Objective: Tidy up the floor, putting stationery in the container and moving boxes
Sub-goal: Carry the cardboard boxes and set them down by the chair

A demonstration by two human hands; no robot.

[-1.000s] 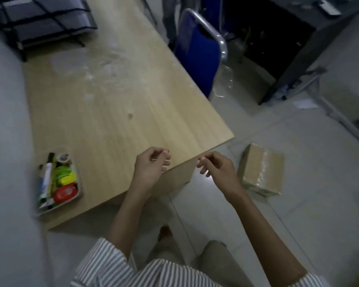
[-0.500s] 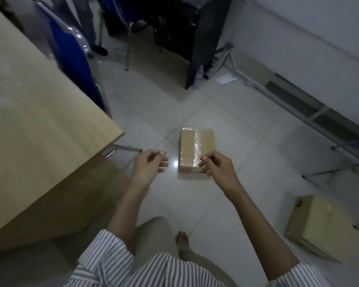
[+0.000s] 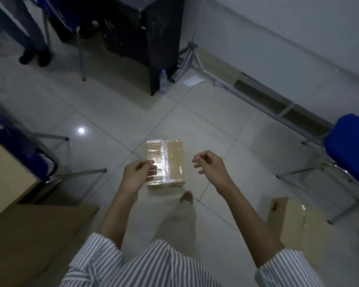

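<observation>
Boxes remain to be moved: 1 taped cardboard box (image 3: 165, 162) lies on the tiled floor (image 3: 112, 112) ahead, another box (image 3: 294, 222) at right. Left hand (image 3: 138, 172) and right hand (image 3: 209, 164) hover above it, loosely curled, holding nothing.

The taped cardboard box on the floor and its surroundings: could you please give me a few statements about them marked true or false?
1. The taped cardboard box lies flat on the floor tiles. True.
2. The right hand grips the box. False: both hands are empty, and the left hand is empty too.
3. A plastic bottle stands beside the dark cabinet. True.
4. The chair at right is red. False: it is blue.
</observation>
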